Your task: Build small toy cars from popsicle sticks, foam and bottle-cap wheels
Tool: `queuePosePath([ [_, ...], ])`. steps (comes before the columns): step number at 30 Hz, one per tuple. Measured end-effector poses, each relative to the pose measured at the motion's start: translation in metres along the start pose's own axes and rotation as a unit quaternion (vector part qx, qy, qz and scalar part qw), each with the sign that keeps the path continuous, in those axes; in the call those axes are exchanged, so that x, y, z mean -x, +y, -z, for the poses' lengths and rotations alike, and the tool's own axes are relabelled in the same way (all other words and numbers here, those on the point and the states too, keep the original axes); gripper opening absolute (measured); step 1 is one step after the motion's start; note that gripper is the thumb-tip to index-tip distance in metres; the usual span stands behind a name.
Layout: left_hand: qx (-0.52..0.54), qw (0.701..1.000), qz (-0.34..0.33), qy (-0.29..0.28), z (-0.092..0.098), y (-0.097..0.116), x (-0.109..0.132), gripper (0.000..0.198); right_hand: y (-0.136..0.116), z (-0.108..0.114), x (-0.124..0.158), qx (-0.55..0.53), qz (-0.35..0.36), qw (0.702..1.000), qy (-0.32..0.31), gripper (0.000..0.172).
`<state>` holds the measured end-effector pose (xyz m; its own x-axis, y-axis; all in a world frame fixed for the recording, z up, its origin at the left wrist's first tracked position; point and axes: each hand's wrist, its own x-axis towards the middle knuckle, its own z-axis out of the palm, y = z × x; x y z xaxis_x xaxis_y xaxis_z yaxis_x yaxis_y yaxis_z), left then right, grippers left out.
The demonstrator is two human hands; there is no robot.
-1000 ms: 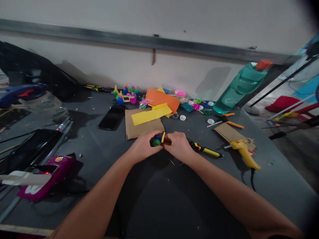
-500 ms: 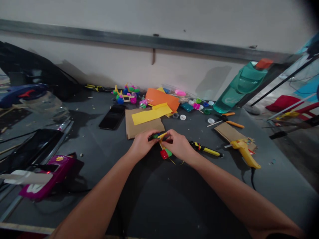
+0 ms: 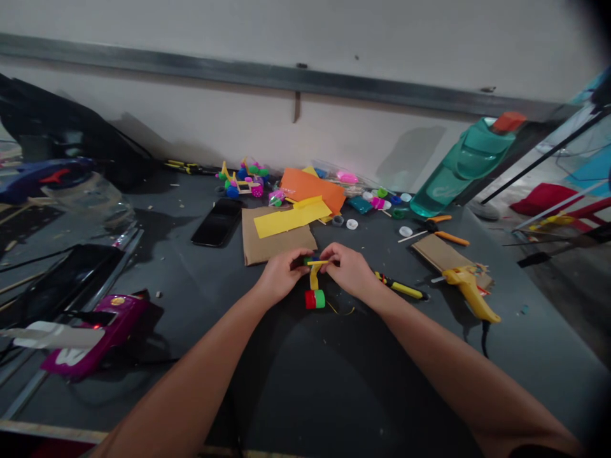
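Observation:
Between my two hands is a small craft piece made of yellow strips (image 3: 314, 276). At its near end sit a red and a green bottle cap (image 3: 314, 299), joined side by side. My left hand (image 3: 282, 277) pinches the far left part, where something blue and green shows partly behind the fingertips. On the other side my right hand (image 3: 352, 272) has thumb and fingers closed on the end of the yellow crosspiece. A thin yellow strand (image 3: 341, 312) lies on the dark table just right of the caps.
Cardboard (image 3: 274, 251) with yellow paper (image 3: 286, 221) lies beyond my hands, beside a phone (image 3: 217, 222). To the right are a yellow-black cutter (image 3: 405, 289), a glue gun (image 3: 470, 292), orange-handled pliers (image 3: 451, 237) and a green bottle (image 3: 463, 165). A purple device (image 3: 102, 331) stands left.
The craft piece has turned, so its crosspiece lies level and the red and green caps face me side by side. My right hand has shifted slightly right.

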<state>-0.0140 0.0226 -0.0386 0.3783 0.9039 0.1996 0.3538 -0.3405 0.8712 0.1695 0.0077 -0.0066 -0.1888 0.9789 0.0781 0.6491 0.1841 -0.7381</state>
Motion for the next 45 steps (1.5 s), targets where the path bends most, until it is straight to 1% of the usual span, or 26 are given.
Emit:
queuePosePath([
  [2,-0.023,1.000,-0.021,0.000,0.004,0.000,0.001,0.040,0.001,0.005,-0.003,0.009,0.003,1.000,-0.012,0.017],
  [4,-0.050,0.998,-0.036,0.008,0.009,0.004,0.003,0.043,0.002,0.012,-0.006,0.011,0.010,1.000,-0.009,0.018],
  [7,-0.079,0.995,-0.051,0.032,0.016,0.016,0.007,0.045,0.001,0.021,-0.009,0.000,0.022,0.999,0.030,0.022],
  [9,-0.102,0.991,-0.066,0.052,0.018,0.025,0.009,0.038,0.000,0.025,-0.010,-0.017,0.042,0.998,0.051,0.023],
  [11,-0.126,0.985,-0.089,0.078,0.017,0.032,0.011,0.029,-0.003,0.026,-0.008,-0.021,0.086,0.994,0.061,0.019],
  [14,-0.162,0.970,-0.137,0.116,0.013,0.035,0.012,0.024,-0.008,0.026,-0.004,0.010,0.182,0.981,0.063,0.014],
  [17,-0.186,0.958,-0.178,0.125,0.010,0.032,0.012,0.018,-0.012,0.024,0.000,0.051,0.257,0.963,0.054,0.014],
  [19,-0.199,0.953,-0.192,0.125,0.009,0.031,0.011,0.016,-0.012,0.023,0.001,0.083,0.276,0.956,0.052,0.013],
  [23,-0.223,0.944,-0.211,0.123,0.010,0.031,0.011,0.016,-0.011,0.022,0.002,0.143,0.282,0.947,0.054,0.011],
  [26,-0.237,0.939,-0.220,0.117,0.011,0.031,0.011,0.014,-0.010,0.021,0.002,0.161,0.289,0.942,0.061,0.006],
  [30,-0.237,0.936,-0.232,0.119,0.010,0.032,0.011,0.010,-0.008,0.019,0.002,0.153,0.294,0.941,0.070,0.006],
  [33,-0.233,0.938,-0.228,0.117,0.010,0.034,0.011,0.009,-0.008,0.017,0.003,0.146,0.287,0.944,0.072,0.006],
  [39,-0.223,0.947,-0.207,0.104,0.010,0.034,0.011,0.013,-0.011,0.018,0.004,0.140,0.268,0.951,0.060,0.008],
  [43,-0.232,0.944,-0.213,0.098,0.014,0.030,0.010,0.015,-0.009,0.019,0.002,0.147,0.273,0.949,0.056,0.012],
  [45,-0.234,0.942,-0.221,0.101,0.016,0.029,0.009,0.020,-0.008,0.019,0.001,0.152,0.282,0.946,0.056,0.014],
])
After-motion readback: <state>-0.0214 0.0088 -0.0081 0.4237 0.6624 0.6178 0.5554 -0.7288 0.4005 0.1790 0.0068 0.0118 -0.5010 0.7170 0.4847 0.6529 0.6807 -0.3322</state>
